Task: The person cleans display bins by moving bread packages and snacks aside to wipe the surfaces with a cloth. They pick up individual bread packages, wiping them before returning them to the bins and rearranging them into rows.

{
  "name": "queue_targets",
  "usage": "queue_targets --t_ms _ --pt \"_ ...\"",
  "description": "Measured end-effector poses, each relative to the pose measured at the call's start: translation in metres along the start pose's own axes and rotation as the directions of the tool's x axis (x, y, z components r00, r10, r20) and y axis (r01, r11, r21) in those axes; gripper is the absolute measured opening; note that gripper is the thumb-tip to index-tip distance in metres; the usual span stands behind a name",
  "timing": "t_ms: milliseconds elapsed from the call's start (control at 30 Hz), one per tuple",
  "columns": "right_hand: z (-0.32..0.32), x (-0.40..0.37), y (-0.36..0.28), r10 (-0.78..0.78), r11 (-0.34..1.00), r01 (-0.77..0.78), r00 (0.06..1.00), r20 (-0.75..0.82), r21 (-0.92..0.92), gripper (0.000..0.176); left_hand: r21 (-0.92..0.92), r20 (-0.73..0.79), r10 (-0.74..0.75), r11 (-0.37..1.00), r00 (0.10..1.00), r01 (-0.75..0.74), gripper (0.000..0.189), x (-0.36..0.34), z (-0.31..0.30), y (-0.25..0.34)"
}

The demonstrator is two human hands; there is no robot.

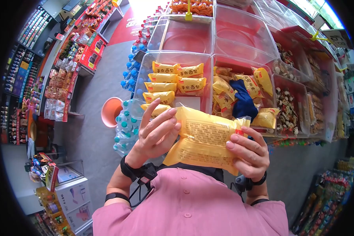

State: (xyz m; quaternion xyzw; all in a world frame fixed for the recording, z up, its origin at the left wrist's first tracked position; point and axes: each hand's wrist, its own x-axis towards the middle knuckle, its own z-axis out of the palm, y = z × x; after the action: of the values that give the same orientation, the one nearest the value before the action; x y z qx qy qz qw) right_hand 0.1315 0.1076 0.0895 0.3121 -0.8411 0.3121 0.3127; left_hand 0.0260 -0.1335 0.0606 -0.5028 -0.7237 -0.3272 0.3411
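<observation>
A yellow bread packet (204, 135) with printed text on its face is held up in front of my chest. My right hand (249, 153) grips its right end, near a small red label, with the fingers over the front. At the packet's left edge is my left hand (157, 131), its fingertips closed on the upper corner and its index finger raised; the thumb is hidden. Just beyond, a clear bin (144, 74) holds similar packets (191, 83) in two stacked columns. The bin to its right has loosely piled yellow packets (223, 94) and a dark blue cloth (244, 100).
More clear bins with wrapped snacks (286, 110) stand at the right. Bottled drinks (126, 126) and an orange-pink bucket (111, 112) are on the floor at the left. Stocked shelves (61, 88) line the left side, and a white counter (75, 200) stands at lower left.
</observation>
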Motion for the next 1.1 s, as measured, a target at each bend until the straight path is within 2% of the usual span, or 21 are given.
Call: queue_targets --t_ms 167,400,567,767,867,1033,1100 --pt "0.002 -0.004 -0.005 -0.083 0.992 0.082 0.997 -0.007 -0.093 0.014 0.099 -0.024 0.047 0.994 0.999 -0.045 0.025 -0.003 -0.005 -0.001" --pt "0.005 -0.002 -0.008 -0.145 0.984 0.145 0.989 0.008 -0.108 0.012 0.166 -0.008 0.087 0.983 0.996 -0.085 0.019 -0.005 -0.013 0.0" --pt "0.01 -0.004 -0.016 -0.19 0.968 0.183 0.982 -0.023 -0.173 0.009 0.19 -0.061 0.156 0.972 0.986 -0.142 0.017 -0.008 -0.018 -0.001" --pt "0.015 -0.004 -0.023 -0.236 0.937 0.216 0.971 -0.043 -0.276 0.019 0.171 -0.085 0.215 0.965 0.973 -0.198 0.014 -0.008 -0.022 0.0" --pt "0.013 -0.003 -0.028 -0.274 0.923 0.248 0.96 -0.05 -0.293 0.016 0.181 -0.188 0.291 0.949 0.938 -0.258 0.016 -0.011 -0.018 -0.003" --pt "0.01 0.001 -0.03 -0.309 0.919 0.284 0.949 -0.053 -0.273 0.013 0.175 -0.197 0.32 0.942 0.927 -0.288 0.016 -0.013 -0.017 -0.004" --pt "0.01 0.001 -0.029 -0.336 0.907 0.306 0.94 -0.061 -0.289 0.014 0.2 -0.261 0.337 0.936 0.905 -0.291 0.015 -0.013 -0.013 -0.003"
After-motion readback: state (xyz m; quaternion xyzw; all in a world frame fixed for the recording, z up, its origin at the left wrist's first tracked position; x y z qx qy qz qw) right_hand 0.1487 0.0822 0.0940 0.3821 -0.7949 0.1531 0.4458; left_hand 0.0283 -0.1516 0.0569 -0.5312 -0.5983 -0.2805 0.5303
